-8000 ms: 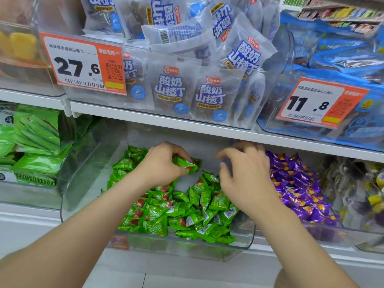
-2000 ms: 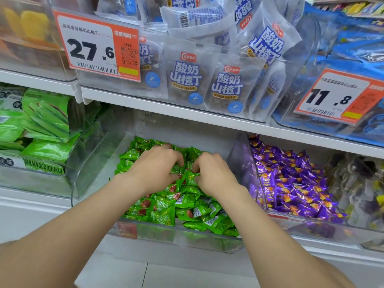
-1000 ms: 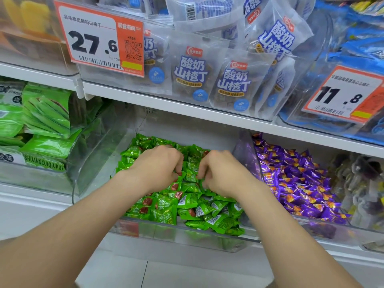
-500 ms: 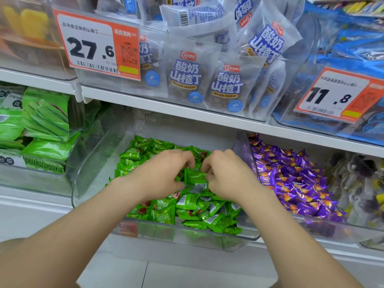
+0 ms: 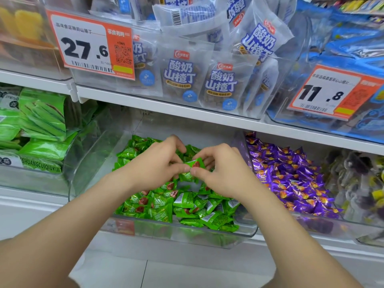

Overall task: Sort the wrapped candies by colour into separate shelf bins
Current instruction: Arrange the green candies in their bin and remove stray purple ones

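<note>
Where the lower shelf starts, at left: flat green packs in a clear bin, by my reading no part of this job.
Green bin: clear plastic, next along the lower shelf. It holds a heap of green candies, piled thickest toward its front edge and right wall.
Left hand: over the middle of the green bin, thumb and forefinger pinching the left end of one candy.
Candy: green wrapper with a red picture, held just above the heap, between the two hands.
Right hand: thumb and forefinger pinching the candy's right end, its thumb tip just beside the left thumb tip.
Purple bin: just beside the green bin's right wall, full of purple candies. No green shows among them.
End bin: at the right edge, dark and yellow sweets, too blurred to name.
Upper shelf: a 27.6 price tag, white packs, then an 11.8 tag on blue packs.
Handling: likely very light, with a thin, crinkly, slippery wrapper over a small firm centre. A pinch on a crimped end, or across the middle, should hold it, and one hand would do. The loose heap will slide if pressed.
Next step, as judged: the candy is green and already over the green bin, so it needs only letting go.
</note>
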`<control>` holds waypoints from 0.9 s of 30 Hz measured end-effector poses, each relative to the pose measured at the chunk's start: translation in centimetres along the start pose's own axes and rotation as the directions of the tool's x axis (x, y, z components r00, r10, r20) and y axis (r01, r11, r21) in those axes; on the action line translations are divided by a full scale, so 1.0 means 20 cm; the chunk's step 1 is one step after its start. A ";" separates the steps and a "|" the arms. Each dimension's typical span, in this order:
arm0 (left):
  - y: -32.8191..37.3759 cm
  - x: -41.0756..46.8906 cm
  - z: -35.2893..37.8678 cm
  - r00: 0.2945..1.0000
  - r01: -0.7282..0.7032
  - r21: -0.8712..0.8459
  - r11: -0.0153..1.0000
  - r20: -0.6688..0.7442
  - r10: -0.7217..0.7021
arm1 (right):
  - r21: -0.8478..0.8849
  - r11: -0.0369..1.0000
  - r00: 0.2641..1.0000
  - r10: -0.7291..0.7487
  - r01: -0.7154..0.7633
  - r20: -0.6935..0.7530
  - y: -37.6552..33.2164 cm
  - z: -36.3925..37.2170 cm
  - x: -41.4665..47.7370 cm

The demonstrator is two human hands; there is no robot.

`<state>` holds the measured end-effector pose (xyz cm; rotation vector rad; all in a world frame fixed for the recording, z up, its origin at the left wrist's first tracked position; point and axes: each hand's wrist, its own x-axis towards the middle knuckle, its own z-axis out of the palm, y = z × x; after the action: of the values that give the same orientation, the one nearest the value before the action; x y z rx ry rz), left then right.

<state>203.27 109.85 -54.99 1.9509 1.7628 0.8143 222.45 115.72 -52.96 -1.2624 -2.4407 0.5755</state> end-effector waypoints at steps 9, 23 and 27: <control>-0.13 0.00 0.02 0.996 0.051 0.335 0.941 -0.088 -0.023 | -0.334 0.942 0.998 0.052 -0.041 0.025 0.00 0.13 0.07; -0.08 -0.03 0.03 0.981 -0.085 0.329 0.941 0.195 0.020 | -0.292 0.956 0.997 0.014 0.007 0.070 0.02 0.10 0.08; -0.02 -0.05 0.04 0.956 -0.090 0.275 0.957 0.293 0.006 | -0.300 0.953 0.985 0.011 0.041 0.171 0.07 0.06 0.01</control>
<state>203.51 108.96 -56.06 2.1727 1.7331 0.2739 222.74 116.32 -54.60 -1.3559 -2.7613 0.3238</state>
